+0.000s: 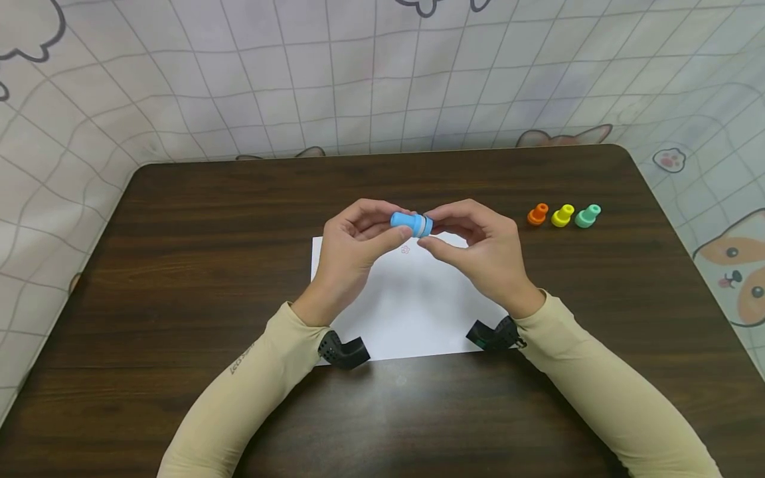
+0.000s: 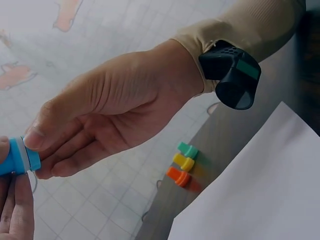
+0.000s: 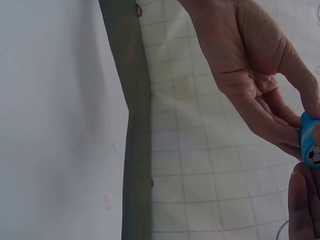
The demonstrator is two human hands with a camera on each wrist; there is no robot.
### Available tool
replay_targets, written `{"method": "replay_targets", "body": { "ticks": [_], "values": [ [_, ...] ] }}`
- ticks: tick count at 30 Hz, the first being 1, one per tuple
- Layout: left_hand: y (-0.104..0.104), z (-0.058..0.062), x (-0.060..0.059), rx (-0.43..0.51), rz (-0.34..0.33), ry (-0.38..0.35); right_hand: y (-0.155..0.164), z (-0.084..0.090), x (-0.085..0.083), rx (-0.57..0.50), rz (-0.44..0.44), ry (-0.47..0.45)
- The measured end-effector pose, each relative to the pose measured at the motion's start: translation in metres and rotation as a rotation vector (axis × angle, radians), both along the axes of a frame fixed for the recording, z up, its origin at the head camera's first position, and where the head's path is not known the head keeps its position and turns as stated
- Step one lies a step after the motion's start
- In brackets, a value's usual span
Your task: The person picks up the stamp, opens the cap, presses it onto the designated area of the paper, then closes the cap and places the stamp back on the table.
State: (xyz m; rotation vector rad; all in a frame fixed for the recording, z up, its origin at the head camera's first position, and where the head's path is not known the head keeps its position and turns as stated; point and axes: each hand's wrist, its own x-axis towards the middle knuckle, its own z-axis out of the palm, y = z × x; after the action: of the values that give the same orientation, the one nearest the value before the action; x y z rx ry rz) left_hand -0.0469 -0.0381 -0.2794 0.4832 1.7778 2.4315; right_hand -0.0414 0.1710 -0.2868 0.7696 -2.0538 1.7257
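Right now your left hand and your right hand meet above the white paper, fingers curled round a small blue stamp held sideways between them. Your left hand pinches the blue body; your right hand's fingertips grip its pale-banded end. Beyond your right hand, well apart on the table, stand orange, yellow and green stamps in a row.

At the right of the frame, the left hand reaches down from the top, its fingertips pinching a blue stamp at the right edge. A fingertip of the right hand rises from the lower right corner and touches the stamp. White paper fills the left, beside a dark strip of worktop and gridded cloth.
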Motion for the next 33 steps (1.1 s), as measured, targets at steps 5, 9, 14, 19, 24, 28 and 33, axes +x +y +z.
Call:
{"method": "replay_targets", "body": {
  "ticks": [5, 9, 14, 19, 24, 28, 33],
  "values": [
    [0.001, -0.002, 0.0, 0.002, 0.0, -0.009, 0.0, -0.001, 0.001, -0.007, -0.007, -0.011],
    [0.002, -0.002, 0.0, -0.006, -0.003, -0.019, 0.0, -0.001, 0.001, -0.004, -0.011, -0.018],
    [0.002, -0.004, -0.001, -0.026, -0.004, -0.033, 0.0, -0.003, 0.0, 0.008, -0.015, -0.014],
    [0.003, -0.006, -0.003, -0.052, -0.005, -0.059, 0.0, -0.005, 0.0, -0.007, -0.014, -0.006],
    [0.002, -0.003, -0.003, -0.088, -0.003, -0.075, -0.001, -0.004, 0.0, -0.01, -0.007, -0.006],
    [0.001, 0.001, -0.002, -0.118, 0.003, -0.059, 0.0, -0.002, -0.001, -0.005, 0.004, 0.0],
    [-0.002, 0.005, -0.003, -0.152, 0.016, -0.042, 0.001, 0.003, -0.002, 0.027, 0.016, 0.01]
  ]
}}
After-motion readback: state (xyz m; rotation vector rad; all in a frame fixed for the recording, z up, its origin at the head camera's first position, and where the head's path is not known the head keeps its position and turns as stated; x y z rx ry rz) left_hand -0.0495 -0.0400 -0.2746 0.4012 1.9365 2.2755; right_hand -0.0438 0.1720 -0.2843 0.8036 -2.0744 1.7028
